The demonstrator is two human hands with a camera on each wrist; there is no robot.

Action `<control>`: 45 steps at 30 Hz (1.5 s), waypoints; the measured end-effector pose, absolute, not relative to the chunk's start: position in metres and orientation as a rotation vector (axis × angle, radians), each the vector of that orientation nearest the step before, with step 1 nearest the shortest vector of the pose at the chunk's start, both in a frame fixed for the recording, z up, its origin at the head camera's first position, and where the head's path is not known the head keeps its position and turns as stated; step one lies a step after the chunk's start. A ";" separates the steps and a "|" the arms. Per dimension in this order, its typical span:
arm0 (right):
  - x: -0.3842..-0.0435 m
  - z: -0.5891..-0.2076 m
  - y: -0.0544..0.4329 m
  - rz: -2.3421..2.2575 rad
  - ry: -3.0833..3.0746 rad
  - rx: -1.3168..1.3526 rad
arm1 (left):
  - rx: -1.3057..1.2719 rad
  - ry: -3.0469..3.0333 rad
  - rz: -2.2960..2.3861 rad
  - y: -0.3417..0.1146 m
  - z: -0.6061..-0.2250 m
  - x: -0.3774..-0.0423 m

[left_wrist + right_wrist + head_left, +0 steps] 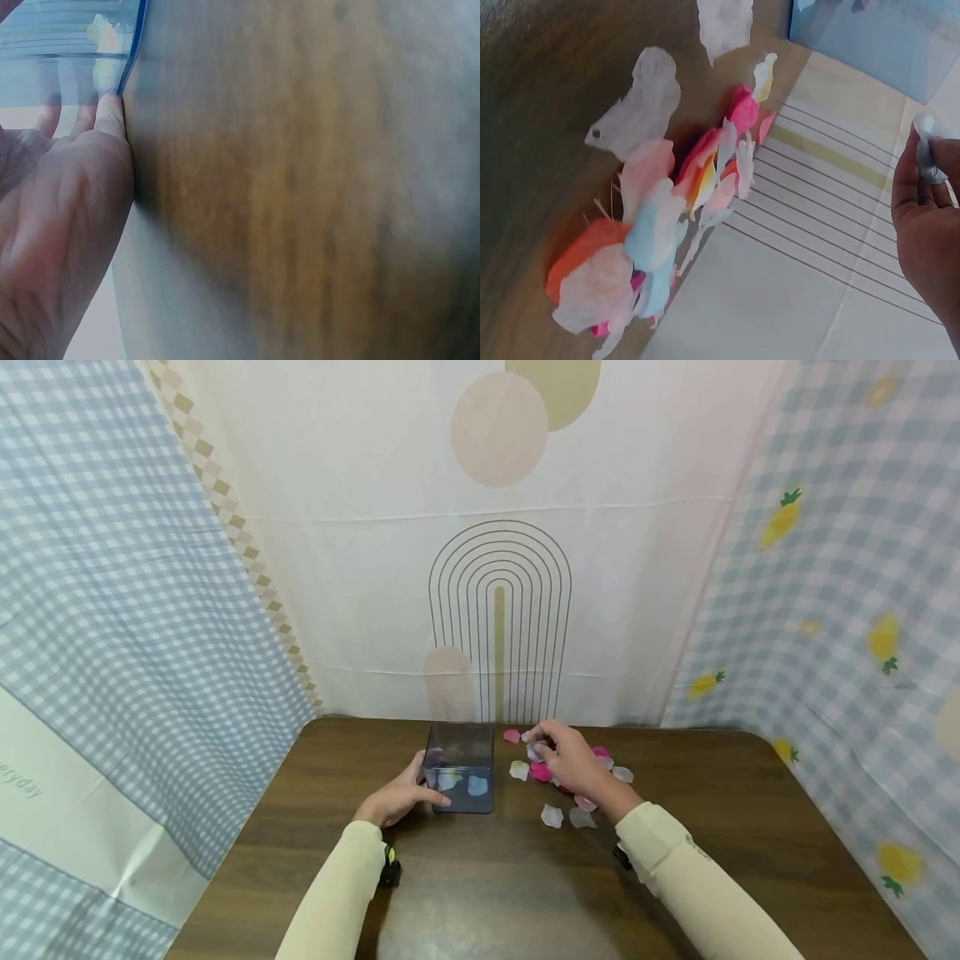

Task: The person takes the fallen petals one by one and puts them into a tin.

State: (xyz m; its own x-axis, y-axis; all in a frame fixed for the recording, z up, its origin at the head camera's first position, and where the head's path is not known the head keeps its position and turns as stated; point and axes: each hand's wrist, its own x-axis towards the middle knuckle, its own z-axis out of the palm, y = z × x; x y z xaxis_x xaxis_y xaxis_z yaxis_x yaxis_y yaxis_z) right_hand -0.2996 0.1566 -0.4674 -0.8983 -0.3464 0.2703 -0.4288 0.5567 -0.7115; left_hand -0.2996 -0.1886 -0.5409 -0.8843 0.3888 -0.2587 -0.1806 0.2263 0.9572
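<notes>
A see-through bluish plastic box [459,789] stands on the table with a few pale petals [477,786] inside. My left hand [405,793] grips its left side, thumb along the front and fingers partly hidden behind the wall. In the left wrist view the palm [67,217] lies against the clear wall. Between thumb and fingers, my right hand [566,758] pinches a pale bluish-white artificial flower petal [928,150], raised right of the box. Below that hand lies a loose pile of pink, white, orange and light-blue petals [660,225].
The brown wooden table [480,893] meets a patterned white cloth [360,568] at the back. Checked cloths hang at left and right. Single petals lie apart from the pile, such as a white petal [552,816] in front and a pink petal [512,736] near the back edge.
</notes>
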 end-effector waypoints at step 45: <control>-0.311 -0.441 0.053 0.988 -2.622 1.013 | 0.236 2.037 1.735 -0.184 -0.540 -0.304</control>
